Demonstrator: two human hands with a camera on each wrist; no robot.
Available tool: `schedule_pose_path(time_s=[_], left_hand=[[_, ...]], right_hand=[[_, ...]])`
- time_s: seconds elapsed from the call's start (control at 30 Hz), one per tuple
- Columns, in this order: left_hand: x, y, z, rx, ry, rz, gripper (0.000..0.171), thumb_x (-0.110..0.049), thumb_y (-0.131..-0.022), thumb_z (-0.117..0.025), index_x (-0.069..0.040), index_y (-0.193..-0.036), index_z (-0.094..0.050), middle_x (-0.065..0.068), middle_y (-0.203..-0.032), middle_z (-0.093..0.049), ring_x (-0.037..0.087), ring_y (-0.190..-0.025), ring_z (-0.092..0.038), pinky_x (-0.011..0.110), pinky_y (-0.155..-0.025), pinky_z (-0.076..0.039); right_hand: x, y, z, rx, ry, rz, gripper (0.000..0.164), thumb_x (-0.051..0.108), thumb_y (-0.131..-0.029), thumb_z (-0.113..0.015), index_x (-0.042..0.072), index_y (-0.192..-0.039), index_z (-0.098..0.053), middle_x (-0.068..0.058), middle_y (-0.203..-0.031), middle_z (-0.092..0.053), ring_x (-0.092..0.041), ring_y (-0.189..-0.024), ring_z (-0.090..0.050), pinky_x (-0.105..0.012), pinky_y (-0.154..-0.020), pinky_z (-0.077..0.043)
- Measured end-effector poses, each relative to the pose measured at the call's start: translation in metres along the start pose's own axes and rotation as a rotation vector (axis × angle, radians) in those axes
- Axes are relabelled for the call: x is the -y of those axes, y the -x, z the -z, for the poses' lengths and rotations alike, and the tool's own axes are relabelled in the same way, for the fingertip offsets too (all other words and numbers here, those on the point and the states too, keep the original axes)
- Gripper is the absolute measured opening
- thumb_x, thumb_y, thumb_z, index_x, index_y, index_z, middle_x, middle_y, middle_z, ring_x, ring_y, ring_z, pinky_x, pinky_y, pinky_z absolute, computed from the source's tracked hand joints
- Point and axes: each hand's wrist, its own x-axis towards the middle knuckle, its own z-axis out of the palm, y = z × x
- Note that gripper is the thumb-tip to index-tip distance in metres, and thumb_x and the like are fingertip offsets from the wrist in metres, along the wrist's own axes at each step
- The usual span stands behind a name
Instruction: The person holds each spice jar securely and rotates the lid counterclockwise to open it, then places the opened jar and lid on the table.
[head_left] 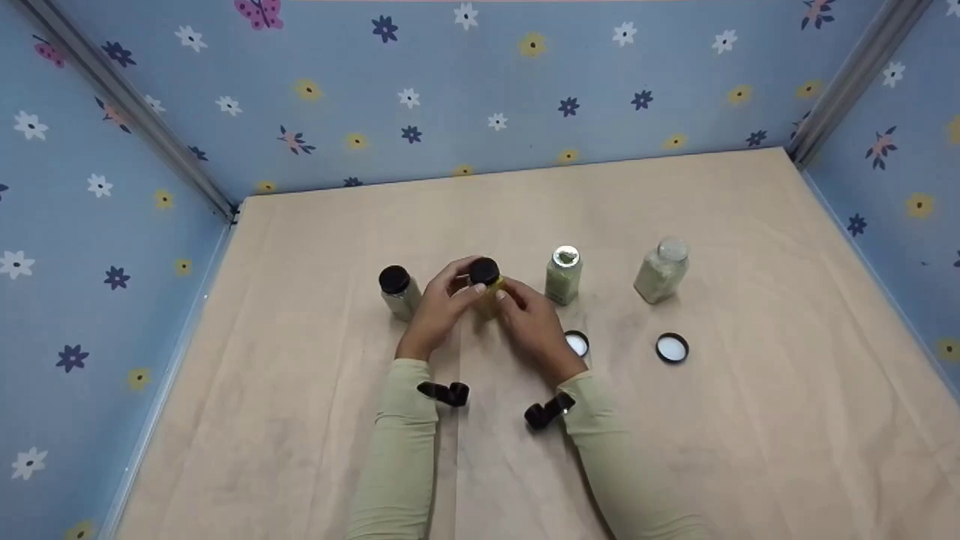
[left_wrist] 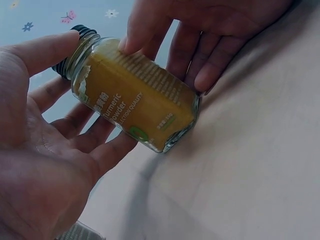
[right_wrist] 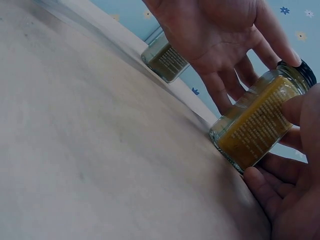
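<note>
A glass jar of turmeric powder (left_wrist: 137,95) stands between the two hands, its yellow contents and printed label showing in both wrist views. Its black screw lid (head_left: 484,270) is on. My left hand (head_left: 435,315) grips the lid, thumb on the near side and fingers behind. Lower down, my right hand (head_left: 534,322) holds the glass body between thumb and fingers. Just left of the left hand is a second jar with a black lid (head_left: 394,280). Right of the right hand stands a lidless jar of green contents (head_left: 562,283).
Farther right is another jar of pale green contents (head_left: 661,274), without its lid. Two black lids with white linings lie on the table, one (head_left: 672,348) before that jar and one (head_left: 577,343) partly behind the right wrist. Flower-patterned walls (head_left: 495,75) border the table.
</note>
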Motion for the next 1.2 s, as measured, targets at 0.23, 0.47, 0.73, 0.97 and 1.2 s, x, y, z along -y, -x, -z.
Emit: schedule_pose_path(time_s=[0.23,0.47,0.73,0.97,1.2], left_hand=[[0.0000,0.0007,-0.0002,-0.030,0.019,0.014,0.044,-0.001,-0.096,-0.063,0.008,-0.137,-0.051,0.020,-0.133,-0.056,0.036,-0.126,-0.052,0.036,-0.104,-0.044],[0.0047,0.0008,0.0007,-0.065,0.030,-0.001,0.038,-0.001,-0.097,-0.063,0.008,-0.132,-0.054,0.019,-0.128,-0.059,0.036,-0.123,-0.054,0.038,-0.105,-0.044],[0.0079,0.0012,0.0004,-0.093,0.124,0.016,0.033,0.003,-0.097,-0.062,0.011,-0.127,-0.053,0.018,-0.124,-0.059,0.036,-0.120,-0.053,0.030,-0.097,-0.047],[0.0071,0.0010,0.0034,-0.049,0.101,0.033,0.049,0.000,-0.097,-0.062,0.008,-0.142,-0.045,0.022,-0.135,-0.053,0.030,-0.125,-0.052,0.034,-0.105,-0.043],[0.0051,-0.0017,0.0055,0.021,0.020,0.035,0.053,-0.003,-0.098,-0.062,0.005,-0.147,-0.044,0.021,-0.142,-0.052,0.029,-0.127,-0.051,0.032,-0.103,-0.043]], right_hand=[[-0.0007,0.0000,0.0006,-0.005,-0.008,0.017,0.041,0.032,-0.103,-0.057,0.010,-0.137,-0.062,-0.006,-0.132,-0.065,-0.019,-0.126,-0.056,-0.035,-0.108,-0.041],[-0.0007,0.0001,0.0005,-0.002,-0.014,0.015,0.040,0.032,-0.103,-0.056,0.010,-0.137,-0.062,-0.005,-0.131,-0.065,-0.018,-0.125,-0.057,-0.035,-0.107,-0.041],[-0.0014,0.0007,0.0002,0.013,-0.055,0.010,0.039,0.029,-0.104,-0.056,0.011,-0.138,-0.061,-0.005,-0.133,-0.064,-0.017,-0.125,-0.056,-0.033,-0.107,-0.041],[-0.0003,0.0008,0.0001,0.015,-0.053,0.004,0.039,0.029,-0.104,-0.056,0.012,-0.138,-0.061,-0.004,-0.132,-0.064,-0.016,-0.125,-0.056,-0.033,-0.107,-0.041],[0.0002,0.0012,0.0005,0.016,-0.040,0.003,0.041,0.030,-0.104,-0.055,0.011,-0.139,-0.060,-0.005,-0.134,-0.063,-0.017,-0.126,-0.056,-0.034,-0.107,-0.041]])
